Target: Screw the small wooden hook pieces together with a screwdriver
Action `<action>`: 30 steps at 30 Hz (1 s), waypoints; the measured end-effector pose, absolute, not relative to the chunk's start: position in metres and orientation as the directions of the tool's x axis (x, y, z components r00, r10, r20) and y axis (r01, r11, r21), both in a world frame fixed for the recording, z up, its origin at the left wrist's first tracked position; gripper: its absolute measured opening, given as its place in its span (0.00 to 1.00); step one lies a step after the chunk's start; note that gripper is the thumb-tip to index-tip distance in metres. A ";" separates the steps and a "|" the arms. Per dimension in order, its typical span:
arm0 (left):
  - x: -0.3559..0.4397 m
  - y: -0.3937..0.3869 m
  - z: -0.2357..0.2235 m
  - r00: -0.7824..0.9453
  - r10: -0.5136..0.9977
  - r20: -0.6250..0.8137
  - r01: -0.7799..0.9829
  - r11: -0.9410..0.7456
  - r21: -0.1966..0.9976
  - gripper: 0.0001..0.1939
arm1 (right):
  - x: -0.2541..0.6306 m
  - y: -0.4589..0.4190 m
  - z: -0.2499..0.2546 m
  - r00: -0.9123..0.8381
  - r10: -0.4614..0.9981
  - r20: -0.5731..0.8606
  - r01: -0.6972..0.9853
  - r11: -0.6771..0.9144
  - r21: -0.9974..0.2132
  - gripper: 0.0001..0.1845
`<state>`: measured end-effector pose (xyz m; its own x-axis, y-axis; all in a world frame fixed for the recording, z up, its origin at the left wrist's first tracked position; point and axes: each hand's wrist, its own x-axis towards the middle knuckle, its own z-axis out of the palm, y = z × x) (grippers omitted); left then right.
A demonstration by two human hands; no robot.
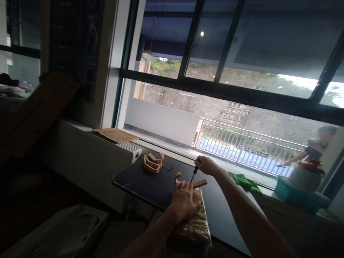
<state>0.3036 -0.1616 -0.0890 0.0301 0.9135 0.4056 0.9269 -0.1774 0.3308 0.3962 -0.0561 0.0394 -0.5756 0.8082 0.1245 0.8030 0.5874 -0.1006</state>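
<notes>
My right hand (207,166) is wrapped round the dark handle of a screwdriver (195,171). Its shaft points down, with the tip close to my left fingers; the exact contact point is hidden. My left hand (184,200) presses over a curved wooden hook (200,183), fingers together on it and thumb spread to the side. Under that hand is a long box wrapped in shiny plastic or tape (202,229), extending over the near table edge. Further left on the dark table (134,181) lie more bent wooden hooks (152,165) and several small screws (168,167).
A radiator (107,161) with a flat cardboard piece (115,135) on it stands left of the table. Along the window sill are a green cloth (244,182) and a teal basin (298,195) with a large container. A person (314,150) is outside the window.
</notes>
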 end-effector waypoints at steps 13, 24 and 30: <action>0.302 -0.160 -0.091 0.035 0.929 0.368 0.921 -0.172 0.349 0.40 | 0.392 -0.056 0.035 -0.601 0.790 0.122 0.789 0.611 -0.067 0.15; 0.302 -0.161 -0.088 0.037 0.927 0.373 0.932 -0.166 0.321 0.39 | 0.386 -0.065 0.045 -0.612 0.783 0.107 0.782 0.620 -0.067 0.15; 0.302 -0.160 -0.089 0.047 0.926 0.373 0.933 -0.174 0.314 0.39 | 0.387 -0.063 0.034 -0.555 0.819 0.148 0.821 0.568 -0.065 0.16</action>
<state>0.3023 -0.1604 -0.0891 0.0467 0.9265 0.3734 0.9334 -0.1737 0.3141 0.3868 -0.0634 0.0340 -0.5548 0.8187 0.1482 0.8205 0.5679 -0.0652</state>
